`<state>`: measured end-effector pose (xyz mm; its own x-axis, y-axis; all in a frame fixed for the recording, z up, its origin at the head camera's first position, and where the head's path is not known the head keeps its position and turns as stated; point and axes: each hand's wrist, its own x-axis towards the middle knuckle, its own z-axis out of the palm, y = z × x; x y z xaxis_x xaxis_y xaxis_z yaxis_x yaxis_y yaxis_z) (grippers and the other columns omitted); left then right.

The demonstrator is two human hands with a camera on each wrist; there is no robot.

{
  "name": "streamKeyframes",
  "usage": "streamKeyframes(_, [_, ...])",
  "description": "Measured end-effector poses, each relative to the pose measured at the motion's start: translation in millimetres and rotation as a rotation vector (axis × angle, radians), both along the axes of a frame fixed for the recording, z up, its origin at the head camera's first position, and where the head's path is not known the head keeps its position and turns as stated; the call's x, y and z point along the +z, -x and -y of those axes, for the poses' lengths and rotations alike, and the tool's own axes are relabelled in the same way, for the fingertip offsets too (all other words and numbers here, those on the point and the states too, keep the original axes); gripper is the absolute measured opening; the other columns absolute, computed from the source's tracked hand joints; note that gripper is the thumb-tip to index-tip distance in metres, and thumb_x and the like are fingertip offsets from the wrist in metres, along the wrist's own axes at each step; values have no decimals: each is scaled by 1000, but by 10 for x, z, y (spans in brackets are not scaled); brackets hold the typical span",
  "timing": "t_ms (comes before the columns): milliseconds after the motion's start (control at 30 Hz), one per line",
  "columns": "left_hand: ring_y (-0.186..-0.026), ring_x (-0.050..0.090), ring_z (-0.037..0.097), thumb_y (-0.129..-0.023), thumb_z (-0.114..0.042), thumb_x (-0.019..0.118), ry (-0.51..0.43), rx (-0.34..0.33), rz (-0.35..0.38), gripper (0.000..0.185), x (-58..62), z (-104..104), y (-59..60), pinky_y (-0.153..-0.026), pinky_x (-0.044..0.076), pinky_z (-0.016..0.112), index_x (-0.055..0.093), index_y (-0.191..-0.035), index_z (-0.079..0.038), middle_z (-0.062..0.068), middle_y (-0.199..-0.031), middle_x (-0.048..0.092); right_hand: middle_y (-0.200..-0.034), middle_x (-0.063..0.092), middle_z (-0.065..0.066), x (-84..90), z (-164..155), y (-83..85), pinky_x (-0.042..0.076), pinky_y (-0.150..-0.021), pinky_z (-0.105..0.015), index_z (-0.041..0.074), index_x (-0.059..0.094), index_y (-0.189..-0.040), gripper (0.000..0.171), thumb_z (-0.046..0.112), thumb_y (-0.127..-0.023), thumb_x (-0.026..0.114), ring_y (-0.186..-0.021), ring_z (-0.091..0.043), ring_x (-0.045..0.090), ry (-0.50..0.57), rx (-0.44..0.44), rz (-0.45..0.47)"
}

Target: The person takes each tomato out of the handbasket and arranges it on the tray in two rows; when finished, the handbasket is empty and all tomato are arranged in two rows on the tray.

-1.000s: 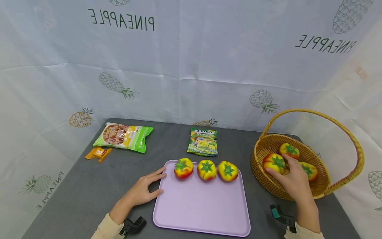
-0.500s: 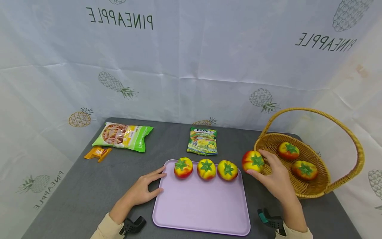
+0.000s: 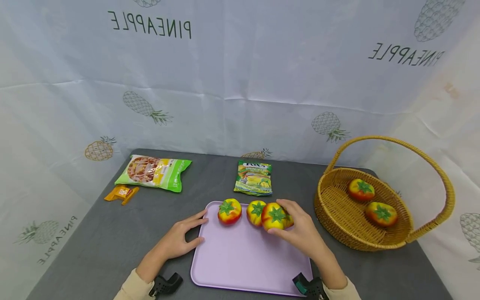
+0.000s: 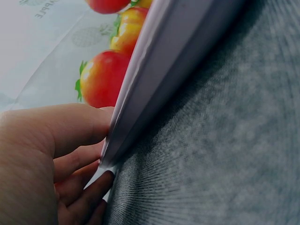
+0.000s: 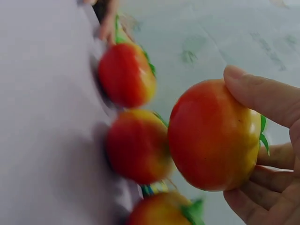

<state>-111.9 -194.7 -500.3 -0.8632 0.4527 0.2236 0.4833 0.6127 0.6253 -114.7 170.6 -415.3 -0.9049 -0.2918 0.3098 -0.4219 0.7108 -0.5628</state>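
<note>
In the head view my right hand (image 3: pixel 304 234) holds a red-and-yellow persimmon (image 3: pixel 272 216) with a green leafy top, between thumb and fingers. This held persimmon (image 5: pixel 213 136) is above the back right part of the lilac tray (image 3: pixel 247 260), apart from the tray surface in the right wrist view. It mostly hides one persimmon (image 3: pixel 289 221) behind it. A middle persimmon (image 3: pixel 255 211) and a left persimmon (image 3: pixel 229 211) sit along the tray's back edge. My left hand (image 3: pixel 176 241) touches the tray's left rim, fingers extended; its thumb (image 4: pixel 79 126) lies against the rim.
A wicker basket (image 3: pixel 337 223) with a tall handle stands at the right, two persimmons (image 3: pixel 381 213) inside. Behind the tray lies a green candy bag (image 3: pixel 253 178). A green food bag (image 3: pixel 153 171) and a small orange packet (image 3: pixel 121 193) lie at the back left.
My right hand has lifted a persimmon out of the basket and carried it left, over the tray's back right. The left hand has stayed at the tray's rim.
</note>
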Motion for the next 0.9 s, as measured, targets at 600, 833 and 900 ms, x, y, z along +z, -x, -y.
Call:
streamKeyframes(600, [-132,46,21,-84,-27,68,16,13,14,49,25,2,-9,-102,43,49,59,-131,-18,-2,-147,44,-132,54,3,-38,430,-136,46,-100,-43,15,52,-134,76,39,-68,83,-122,-15,50,43,175,72])
streamKeyframes(833, [-130,48,23,-84,-27,69,20,11,-21,48,4,3,-11,-100,44,49,59,-131,-18,-1,-146,45,-134,52,0,-71,626,-203,44,-102,-42,12,50,-135,76,47,-73,77,-124,-17,49,-24,255,132])
streamKeyframes(900, [-130,48,25,-84,-27,69,20,9,-32,48,6,-1,-13,-100,44,49,59,-130,-18,1,-146,46,-134,53,-2,-95,694,-222,45,-101,-42,10,50,-134,76,47,-74,77,-122,-19,50,-49,279,114])
